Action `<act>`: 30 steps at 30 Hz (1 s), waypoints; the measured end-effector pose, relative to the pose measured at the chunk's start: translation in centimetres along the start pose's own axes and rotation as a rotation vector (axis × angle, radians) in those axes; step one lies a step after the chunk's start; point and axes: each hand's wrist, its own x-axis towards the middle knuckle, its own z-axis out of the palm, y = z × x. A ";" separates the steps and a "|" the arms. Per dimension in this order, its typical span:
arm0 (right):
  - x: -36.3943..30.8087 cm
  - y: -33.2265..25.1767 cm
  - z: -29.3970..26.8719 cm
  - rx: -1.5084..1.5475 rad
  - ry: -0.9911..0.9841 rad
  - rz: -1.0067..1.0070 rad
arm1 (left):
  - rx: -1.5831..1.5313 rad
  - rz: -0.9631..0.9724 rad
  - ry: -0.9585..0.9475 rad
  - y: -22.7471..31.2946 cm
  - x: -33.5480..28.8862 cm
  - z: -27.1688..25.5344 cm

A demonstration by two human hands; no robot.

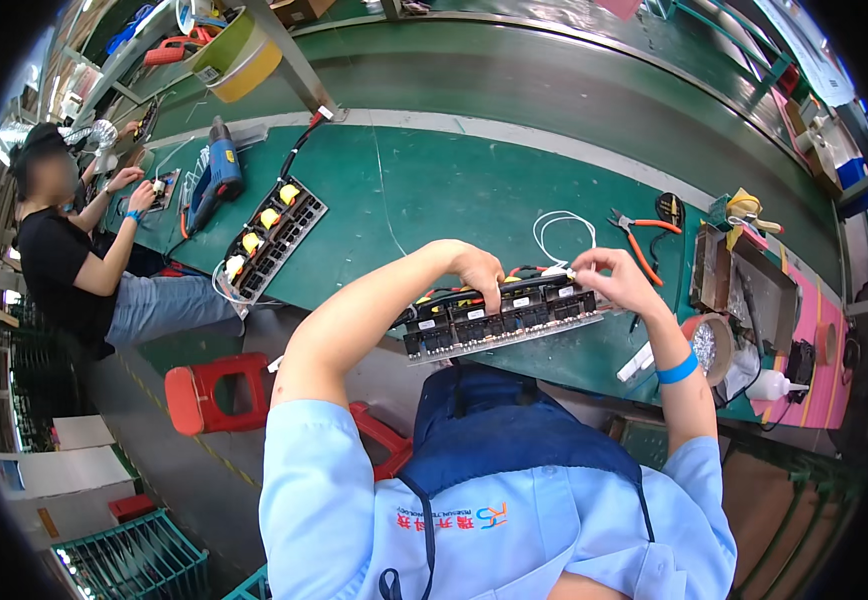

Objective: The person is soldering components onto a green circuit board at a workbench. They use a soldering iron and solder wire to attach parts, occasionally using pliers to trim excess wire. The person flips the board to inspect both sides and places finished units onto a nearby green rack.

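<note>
A long black electronic assembly (504, 322) with a metal strip lies at the near edge of the green bench, in front of my body. Red and black wires and yellow parts show along its far side. My left hand (478, 274) reaches over its middle, with the fingers bent down and closed on it. At its right end, my right hand (618, 282) pinches the end of a thin white cable (566, 222) that loops up over the bench. The exact tip between those fingers is partly hidden.
A similar assembly (276, 238) with yellow parts lies at left, beside a blue heat gun (224, 165). Orange-handled cutters (644, 250), a metal tray (754, 300) and a tape roll (706, 345) are at right. A co-worker (79, 225) sits at left near a red stool (216, 393).
</note>
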 end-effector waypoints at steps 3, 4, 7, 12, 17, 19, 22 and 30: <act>0.7 0.5 0.3 0.006 0.002 -0.051 | 0.024 0.008 0.001 0.0 0.3 0.3; 0.7 0.7 0.6 0.078 -0.090 -0.014 | 0.024 0.009 -0.007 -0.1 0.6 0.6; 1.7 0.5 0.6 0.171 -0.253 0.008 | 0.042 0.005 0.004 -0.2 0.7 0.4; 3.1 0.5 0.6 0.162 -0.322 0.005 | 0.091 0.006 0.090 0.1 -0.4 0.0; 3.3 2.0 0.9 0.300 -0.346 0.044 | 0.347 0.146 0.913 3.0 -6.9 1.9; 3.0 1.8 0.6 0.280 -0.345 0.051 | 0.175 0.384 1.127 4.2 -11.8 3.9; 2.6 1.5 0.6 0.178 -0.360 0.005 | -0.163 0.284 0.908 3.5 -17.4 8.6; 2.4 1.5 0.9 0.216 -0.319 0.017 | -0.227 -0.219 1.143 -1.1 -14.3 20.1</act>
